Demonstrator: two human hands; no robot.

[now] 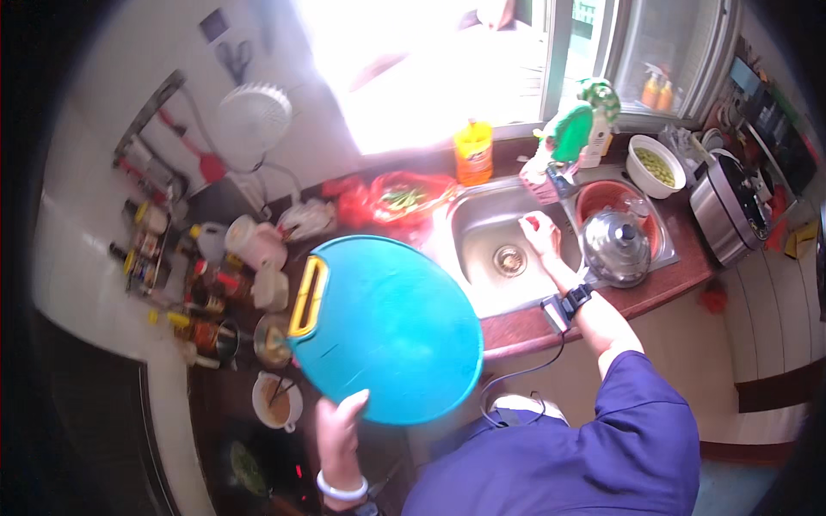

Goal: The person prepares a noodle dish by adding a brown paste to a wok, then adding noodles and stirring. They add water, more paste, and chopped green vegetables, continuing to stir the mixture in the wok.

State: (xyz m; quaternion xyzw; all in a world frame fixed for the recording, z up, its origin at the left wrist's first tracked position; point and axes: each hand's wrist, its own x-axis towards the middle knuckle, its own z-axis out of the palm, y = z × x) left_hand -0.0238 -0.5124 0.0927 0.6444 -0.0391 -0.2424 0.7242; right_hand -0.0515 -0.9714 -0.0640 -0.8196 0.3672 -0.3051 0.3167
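A round turquoise plastic cutting board [400,322] with a yellow handle is tilted in front of me, left of the sink. My left hand [339,432] grips its near edge, thumb on the top face and fingers hidden beneath. Shallow cut marks show on the board. Over the stainless steel sink basin [477,277], my right hand [543,235] has its fingers curled together. A reddish spot shows at those fingertips, too small to tell whether it is a held thing. The drain strainer [510,260] lies below and left of that hand.
A glass lid [616,248] leans on a red basket [600,197] right of the sink. Behind stand an orange detergent bottle [474,155] and a red plastic bag [413,197] with greens. A white bowl of sauce [277,400] sits left, a rice cooker [729,209] right.
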